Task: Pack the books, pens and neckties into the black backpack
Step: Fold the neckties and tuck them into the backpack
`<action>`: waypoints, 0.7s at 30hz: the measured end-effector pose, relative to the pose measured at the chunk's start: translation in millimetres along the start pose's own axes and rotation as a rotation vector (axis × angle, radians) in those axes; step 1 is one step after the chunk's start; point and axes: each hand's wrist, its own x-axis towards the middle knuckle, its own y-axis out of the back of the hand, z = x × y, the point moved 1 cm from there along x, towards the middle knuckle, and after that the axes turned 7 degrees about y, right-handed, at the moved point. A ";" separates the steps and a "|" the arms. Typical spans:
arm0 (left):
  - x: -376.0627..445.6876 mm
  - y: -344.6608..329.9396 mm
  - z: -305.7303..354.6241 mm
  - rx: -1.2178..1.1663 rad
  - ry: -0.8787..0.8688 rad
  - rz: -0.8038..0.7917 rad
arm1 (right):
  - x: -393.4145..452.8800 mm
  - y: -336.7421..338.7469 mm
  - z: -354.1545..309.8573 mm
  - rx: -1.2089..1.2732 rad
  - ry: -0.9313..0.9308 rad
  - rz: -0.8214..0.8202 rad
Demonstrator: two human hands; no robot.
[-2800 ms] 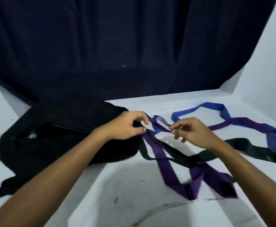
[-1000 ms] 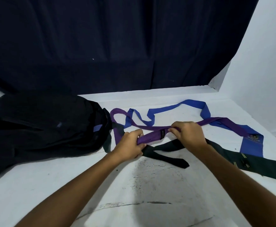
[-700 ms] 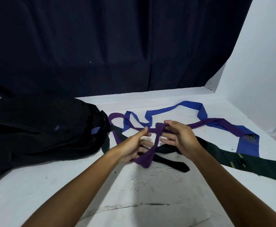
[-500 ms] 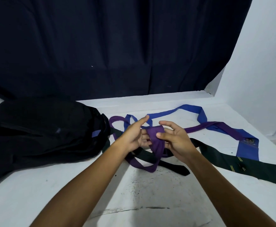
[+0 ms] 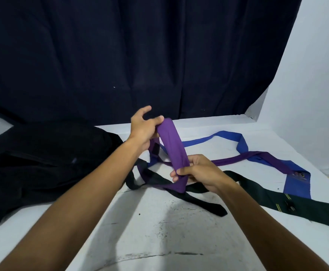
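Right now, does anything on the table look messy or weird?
Yes. The purple tie, blue tie and dark green tie lie crossed in a tangle on the white table. Both hands hold only the purple one, folded over.

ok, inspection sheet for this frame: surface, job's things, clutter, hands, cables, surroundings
Surface: white tabletop, scuffed with dark marks near the front.
Job's things: black backpack lying at left; purple necktie held up as a folded band, its tail trailing right across the blue necktie; dark green necktie flat on the table at right. No books or pens seen.
Clutter: nothing seen.
Hands: left hand grips the upper end of the purple band; right hand pinches its lower end.
Cables: nothing seen.
Surroundings: dark curtain behind the table; white wall at right.
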 end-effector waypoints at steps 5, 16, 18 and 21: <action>17.5 27.6 27.3 0.090 -0.100 0.083 | 0.7 5.7 -5.8 -0.115 -0.057 -0.052; 4.6 32.3 25.5 1.091 -0.477 0.067 | 3.3 29.5 -41.5 0.228 0.100 -0.288; -9.1 8.3 9.1 0.593 -0.364 -0.376 | 5.9 25.6 -47.8 0.262 0.113 -0.323; -17.5 -11.8 -18.2 0.300 -0.061 -0.653 | 6.5 21.3 -53.7 0.250 0.120 -0.312</action>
